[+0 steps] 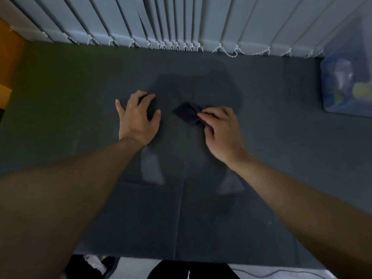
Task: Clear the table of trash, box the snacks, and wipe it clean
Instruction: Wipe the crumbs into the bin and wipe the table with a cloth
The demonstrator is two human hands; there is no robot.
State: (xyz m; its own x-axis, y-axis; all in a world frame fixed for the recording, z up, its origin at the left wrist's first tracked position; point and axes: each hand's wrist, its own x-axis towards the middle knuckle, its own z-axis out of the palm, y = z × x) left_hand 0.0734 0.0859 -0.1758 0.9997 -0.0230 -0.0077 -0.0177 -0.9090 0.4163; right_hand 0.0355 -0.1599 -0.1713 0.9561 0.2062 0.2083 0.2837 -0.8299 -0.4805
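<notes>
1. Head view looks down on our two bare arms, which reach out over a dark grey surface (271, 127).
2. Our right hand (219, 129) pinches a dark cloth (187, 112) between thumb and curled fingertips, gripping it at its near right edge.
3. The cloth lies crumpled on the surface near the middle, with its free end pointing left, toward our other hand. The cloth and that hand are apart.
4. Our left hand (138, 117) is spread wide, palm down, with the fingers splayed and touching the surface. It holds nothing that we can make out.
5. A darker patch shows under the left hand's first fingers. We cannot tell whether it is shadow or some thing.
6. A broad darker area of the surface spreads behind the cloth. We cannot tell whether it is shade or wetness.
7. A clear box (346, 105) stands at the far right edge of the surface, well apart from both hands. Blue and yellow things show inside it, too blurred for us to name.
8. Pale blinds (181, 21) hang along the far edge of the surface, and a bead chain (241, 52) links their bottoms.
9. An orange wall (10, 57) shows at the far left.
10. Below the near edge we see dark trousers (191, 271), a dark shoe (94, 265) to their left, and a thin cable (281, 271) on the pale floor to their right.
</notes>
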